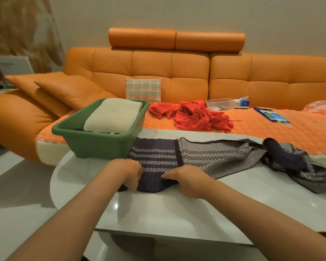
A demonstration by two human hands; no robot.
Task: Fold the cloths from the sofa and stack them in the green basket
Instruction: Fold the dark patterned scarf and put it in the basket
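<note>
Fingers (134, 182) of the left hand (127, 172) curl down over the near left end of the long navy-and-grey herringbone woven scarf (205, 157), pinching its edge. The right hand (189, 180) grips the same end just beside it, thumb on top, other fingers tucked under the fabric and hidden.

The scarf lies lengthwise across the glossy white bench (158, 210): left part flat, right end bunched. The green plastic basket (94, 131) stands just beside the scarf's far left corner, with a folded cream knit cloth (113, 115) inside. A crumpled red cloth (194, 113) waits on the orange leather sofa (188, 72).

Likely step: first fold.
- Keep both hands level and the corners square.
- Carry the end over toward the right.
- Flatten the bunched end first, or the fold probably comes out lumpy and too wide for the basket.

Risk: the loose end sliding off the bench.
</note>
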